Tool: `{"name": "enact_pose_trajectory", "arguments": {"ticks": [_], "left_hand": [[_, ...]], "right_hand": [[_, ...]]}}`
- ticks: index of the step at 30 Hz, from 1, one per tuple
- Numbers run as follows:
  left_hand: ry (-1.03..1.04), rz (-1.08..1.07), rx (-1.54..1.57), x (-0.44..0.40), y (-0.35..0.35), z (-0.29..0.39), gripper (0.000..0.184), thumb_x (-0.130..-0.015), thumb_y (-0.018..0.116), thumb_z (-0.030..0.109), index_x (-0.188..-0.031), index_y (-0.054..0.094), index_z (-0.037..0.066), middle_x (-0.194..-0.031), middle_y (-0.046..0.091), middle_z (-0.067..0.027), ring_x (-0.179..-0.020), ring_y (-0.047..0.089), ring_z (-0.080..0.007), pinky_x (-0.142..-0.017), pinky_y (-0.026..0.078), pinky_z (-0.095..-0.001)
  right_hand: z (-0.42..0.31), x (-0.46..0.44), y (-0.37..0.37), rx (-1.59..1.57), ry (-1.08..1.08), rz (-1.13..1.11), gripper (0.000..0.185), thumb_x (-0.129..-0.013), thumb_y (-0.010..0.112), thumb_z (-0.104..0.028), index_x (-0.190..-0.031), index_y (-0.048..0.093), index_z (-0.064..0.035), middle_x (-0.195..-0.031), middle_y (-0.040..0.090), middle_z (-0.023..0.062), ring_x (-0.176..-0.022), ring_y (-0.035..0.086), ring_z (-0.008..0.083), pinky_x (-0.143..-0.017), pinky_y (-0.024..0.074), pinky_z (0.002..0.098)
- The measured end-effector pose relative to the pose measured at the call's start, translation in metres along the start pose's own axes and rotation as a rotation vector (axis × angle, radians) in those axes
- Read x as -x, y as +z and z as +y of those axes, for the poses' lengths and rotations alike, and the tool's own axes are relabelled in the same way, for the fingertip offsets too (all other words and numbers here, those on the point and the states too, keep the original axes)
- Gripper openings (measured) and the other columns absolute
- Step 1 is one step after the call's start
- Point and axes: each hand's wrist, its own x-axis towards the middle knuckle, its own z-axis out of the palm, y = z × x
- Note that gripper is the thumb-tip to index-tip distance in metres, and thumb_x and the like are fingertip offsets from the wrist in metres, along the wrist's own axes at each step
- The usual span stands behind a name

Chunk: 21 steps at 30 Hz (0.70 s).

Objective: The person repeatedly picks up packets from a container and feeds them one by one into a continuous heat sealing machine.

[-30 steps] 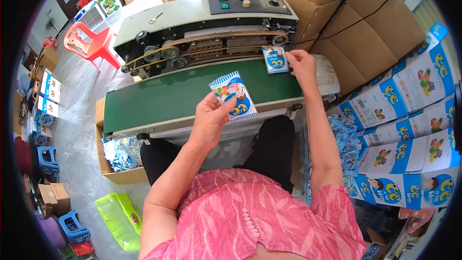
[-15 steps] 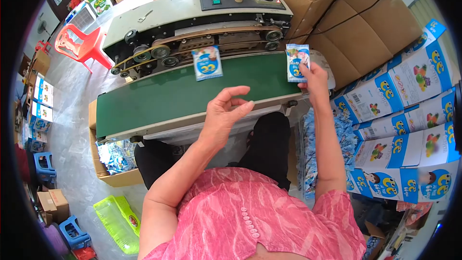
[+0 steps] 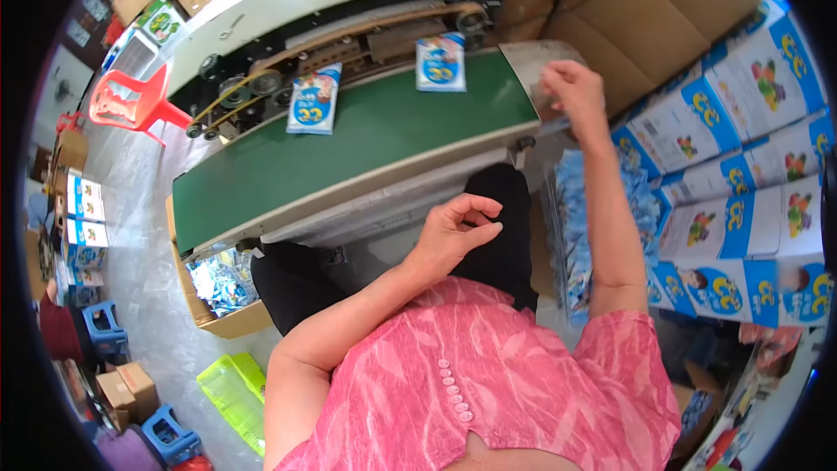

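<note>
My left hand (image 3: 458, 231) hovers over my lap, before the belt's front edge. Its fingers are curled, with a small gap between thumb and forefinger and nothing held. My right hand (image 3: 575, 96), slightly blurred, hangs by the right end of the green conveyor belt (image 3: 384, 148); its fingers are loosely bent and no object shows in them. Two blue-and-white printed packets lie on the belt near the machine's rollers: one packet (image 3: 312, 103) farther left, tilted, and another packet (image 3: 441, 64) to its right.
Behind the belt stands a sealing machine (image 3: 288, 9) with rollers and green buttons. Flat blue packets (image 3: 575, 235) are stacked at right beside printed cartons (image 3: 732, 218). A cardboard box (image 3: 235, 323) holding packets sits below the belt's left end. A red chair (image 3: 131, 105) stands at far left.
My right hand has let go of its packet, which now lies on the belt, and has drawn away. The other packet moved left along the machine. My left hand lowered; the view shifted.
</note>
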Motion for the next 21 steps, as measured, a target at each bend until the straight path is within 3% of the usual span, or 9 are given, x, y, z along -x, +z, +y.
{"name": "enact_pose_trajectory", "arguments": {"ticks": [4, 5, 7, 9, 13, 15, 21], "left_hand": [[-0.012, -0.078, -0.212, 0.005, 0.003, -0.019, 0.020, -0.081, 0.069, 0.002, -0.101, 0.065, 0.004, -0.095, 0.063, -0.0003, -0.085, 0.058, -0.0076, -0.073, 0.047, -0.0217], [-0.008, -0.060, -0.216, 0.004, 0.000, -0.015, 0.020, -0.081, 0.069, 0.002, -0.101, 0.065, 0.004, -0.095, 0.063, -0.0003, -0.085, 0.058, -0.0076, -0.073, 0.047, -0.0217], [0.255, 0.086, -0.375, -0.002, -0.006, 0.002, 0.019, -0.080, 0.069, 0.003, -0.098, 0.065, 0.004, -0.093, 0.063, -0.0012, -0.082, 0.058, -0.0081, -0.070, 0.047, -0.0219], [0.475, 0.253, -0.571, -0.009, -0.025, 0.025, 0.016, -0.077, 0.070, 0.003, -0.092, 0.065, 0.004, -0.090, 0.062, -0.0032, -0.078, 0.059, -0.0105, -0.065, 0.048, -0.0235], [0.594, 0.578, -0.967, -0.014, -0.091, 0.088, 0.015, -0.072, 0.072, 0.006, -0.084, 0.064, 0.004, -0.085, 0.060, -0.0077, -0.076, 0.059, -0.0199, -0.065, 0.048, -0.0301], [0.810, 0.906, -1.367, -0.017, -0.119, 0.107, 0.018, -0.069, 0.075, 0.009, -0.081, 0.063, 0.005, -0.082, 0.058, -0.0094, -0.079, 0.057, -0.0267, -0.070, 0.047, -0.0348], [0.790, 0.865, -1.406, 0.018, -0.132, 0.104, 0.018, -0.071, 0.076, 0.010, -0.080, 0.062, 0.004, -0.082, 0.060, -0.0079, -0.077, 0.057, -0.0222, -0.067, 0.046, -0.0318]], "right_hand": [[0.023, 0.080, -0.085, 0.095, 0.086, 0.111, 0.020, -0.089, 0.062, -0.023, -0.083, 0.064, -0.0046, -0.066, 0.056, -0.0027, -0.053, 0.044, 0.0048, -0.046, 0.0335, 0.0195], [0.060, 0.093, -0.120, 0.150, 0.098, 0.043, 0.022, -0.089, 0.062, -0.027, -0.079, 0.063, -0.0065, -0.065, 0.055, -0.0031, -0.052, 0.044, 0.0045, -0.045, 0.0320, 0.0200], [0.094, 0.140, -0.151, 0.175, 0.253, 0.230, 0.025, -0.089, 0.062, -0.030, -0.075, 0.063, -0.0088, -0.062, 0.054, -0.0038, -0.049, 0.043, 0.0048, -0.043, 0.0304, 0.0215], [0.154, 0.182, -0.189, 0.185, 0.364, 0.239, 0.028, -0.090, 0.061, -0.033, -0.078, 0.064, -0.0086, -0.059, 0.053, -0.0032, -0.046, 0.043, 0.0055, -0.042, 0.0307, 0.0209], [0.189, 0.235, -0.173, -0.034, 0.526, 0.379, 0.020, -0.087, 0.066, -0.027, -0.084, 0.065, -0.0066, -0.066, 0.061, -0.0002, -0.051, 0.049, 0.0067, -0.041, 0.0356, 0.0205], [0.198, 0.241, -0.154, -0.073, 0.541, 0.346, 0.020, -0.087, 0.066, -0.026, -0.084, 0.065, -0.0067, -0.067, 0.061, -0.0001, -0.051, 0.050, 0.0068, -0.042, 0.0360, 0.0204], [0.180, 0.233, -0.105, -0.096, 0.552, 0.332, 0.017, -0.088, 0.065, -0.024, -0.084, 0.066, -0.0069, -0.067, 0.060, -0.0009, -0.051, 0.049, 0.0060, -0.044, 0.0364, 0.0208]]}}
